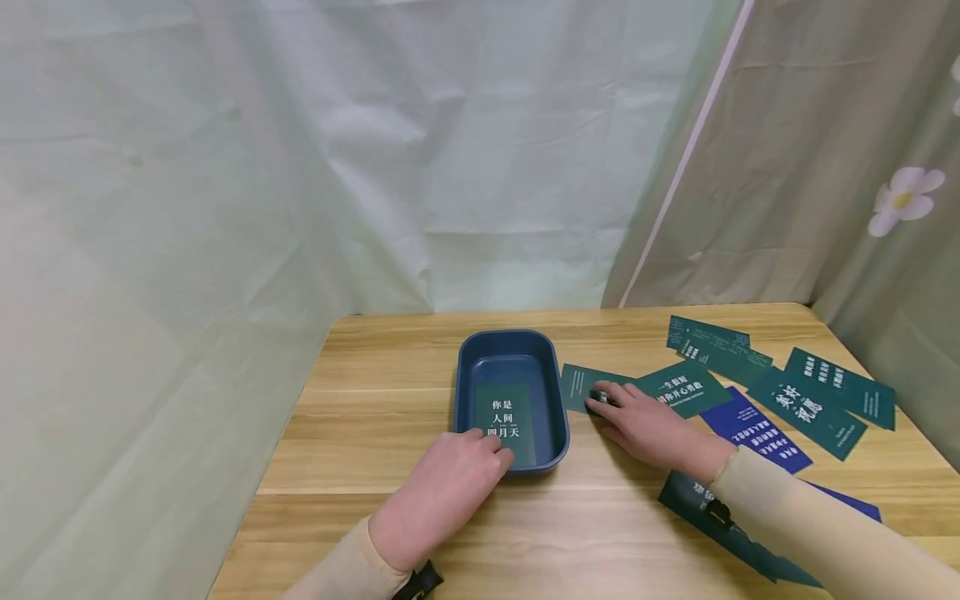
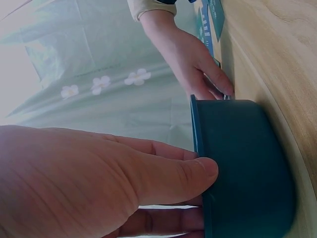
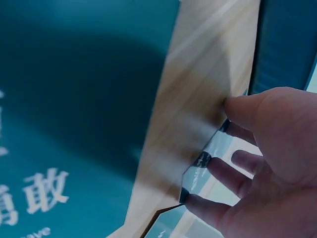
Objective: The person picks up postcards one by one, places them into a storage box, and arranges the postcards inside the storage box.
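Observation:
My left hand (image 1: 447,486) grips the near rim of a deep blue rectangular tray (image 1: 559,400), with the thumb (image 2: 185,173) on its outer wall. A green card (image 1: 510,400) with white characters lies inside the tray. Just right of the tray, my right hand (image 1: 648,423) touches a glossy green card (image 1: 579,385) on the table. In the right wrist view its fingers (image 3: 228,173) are spread over that card, with the thumb near the card's edge. Beyond the hand lies another green card (image 1: 686,387) with white lettering.
More cards lie on the right of the wooden table (image 1: 360,400): overlapping green cards (image 1: 806,404), a blue card (image 1: 757,433), and dark cards (image 1: 712,517) partly under the right forearm. At the back, green cards (image 1: 716,346) overlap near a hanging curtain (image 1: 510,167).

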### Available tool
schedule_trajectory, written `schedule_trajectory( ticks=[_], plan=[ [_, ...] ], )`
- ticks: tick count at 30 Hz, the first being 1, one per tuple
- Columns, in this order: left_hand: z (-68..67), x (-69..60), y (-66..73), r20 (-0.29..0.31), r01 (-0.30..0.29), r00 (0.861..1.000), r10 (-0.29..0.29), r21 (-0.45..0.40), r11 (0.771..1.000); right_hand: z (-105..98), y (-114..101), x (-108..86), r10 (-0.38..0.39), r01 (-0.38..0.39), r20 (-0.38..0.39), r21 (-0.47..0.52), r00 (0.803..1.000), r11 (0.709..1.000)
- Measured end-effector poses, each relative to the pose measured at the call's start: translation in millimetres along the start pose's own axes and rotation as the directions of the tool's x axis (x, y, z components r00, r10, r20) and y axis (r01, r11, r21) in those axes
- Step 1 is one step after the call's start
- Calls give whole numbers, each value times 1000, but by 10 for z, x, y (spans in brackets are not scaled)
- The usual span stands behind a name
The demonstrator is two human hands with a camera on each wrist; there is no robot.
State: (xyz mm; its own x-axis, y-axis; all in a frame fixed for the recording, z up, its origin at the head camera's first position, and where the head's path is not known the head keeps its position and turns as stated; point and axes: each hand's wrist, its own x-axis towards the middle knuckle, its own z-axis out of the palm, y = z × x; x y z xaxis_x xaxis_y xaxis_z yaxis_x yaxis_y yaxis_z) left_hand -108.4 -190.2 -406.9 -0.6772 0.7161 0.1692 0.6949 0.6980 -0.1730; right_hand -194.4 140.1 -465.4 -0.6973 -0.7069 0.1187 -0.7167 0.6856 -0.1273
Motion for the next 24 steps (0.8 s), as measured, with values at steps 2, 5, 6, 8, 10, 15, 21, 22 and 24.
schedule_trajectory(
  ticks=[2,5,6,8,10,15,21,22,24],
  plan=[
    [-2,2,0,9,1,1000,-1,0,1000,-5,8,-1,-2,2,16,13,1000,1000],
    [-7,4,-1,20,3,1000,-3,-4,1000,-22,32,-10,-7,5,28,55,1000,998],
    [-8,3,-2,21,3,1000,-2,-3,1000,-26,41,-14,-8,5,32,69,999,998],
    [-11,3,-4,21,4,1000,-4,-5,1000,-35,59,-22,-14,11,38,89,999,996],
    [-13,1,-5,20,6,1000,-6,-9,1000,-32,74,-25,-22,18,38,102,999,995],
    [-20,-5,-7,27,11,1000,-10,-20,1000,10,84,-19,-43,42,3,98,999,994],
    [-6,1,-14,45,15,999,-14,-30,999,65,45,-22,-53,53,-44,17,998,998],
    [-5,4,-16,48,17,999,-15,-30,999,66,44,-24,-54,55,-54,11,997,998],
    [-1,12,-19,53,19,998,-17,-28,999,81,70,-32,-65,66,-74,14,995,998]
  ],
)
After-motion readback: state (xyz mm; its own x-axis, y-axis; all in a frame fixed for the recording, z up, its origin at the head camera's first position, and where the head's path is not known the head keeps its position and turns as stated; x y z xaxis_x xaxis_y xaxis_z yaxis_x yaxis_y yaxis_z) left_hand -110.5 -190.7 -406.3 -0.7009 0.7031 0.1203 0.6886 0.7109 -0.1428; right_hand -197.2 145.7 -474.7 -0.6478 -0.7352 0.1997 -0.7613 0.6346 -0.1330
